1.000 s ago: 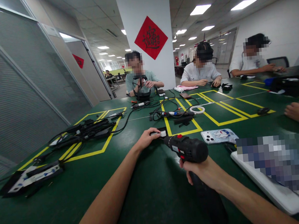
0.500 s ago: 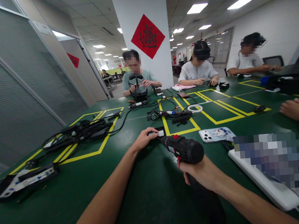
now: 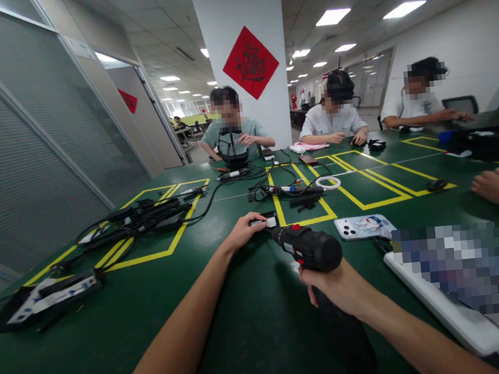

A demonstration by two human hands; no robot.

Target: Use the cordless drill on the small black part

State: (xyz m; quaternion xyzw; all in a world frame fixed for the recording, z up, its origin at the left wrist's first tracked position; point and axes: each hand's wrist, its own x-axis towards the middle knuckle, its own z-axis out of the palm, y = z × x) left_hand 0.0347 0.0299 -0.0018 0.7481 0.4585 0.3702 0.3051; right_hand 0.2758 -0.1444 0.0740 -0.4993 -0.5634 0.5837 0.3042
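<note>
Right hand (image 3: 337,287) gripped black cordless drill (image 3: 311,248); left hand (image 3: 242,231) pinched small white part (image 3: 268,222) at bit; driving seemingly unfinished.

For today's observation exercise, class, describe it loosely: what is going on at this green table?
The right hand grips a black cordless drill, its nose aimed at a small white part that the left hand pins to the green table. A phone lies beside the drill. Three other people sit across the table, busy with their own items.
</note>
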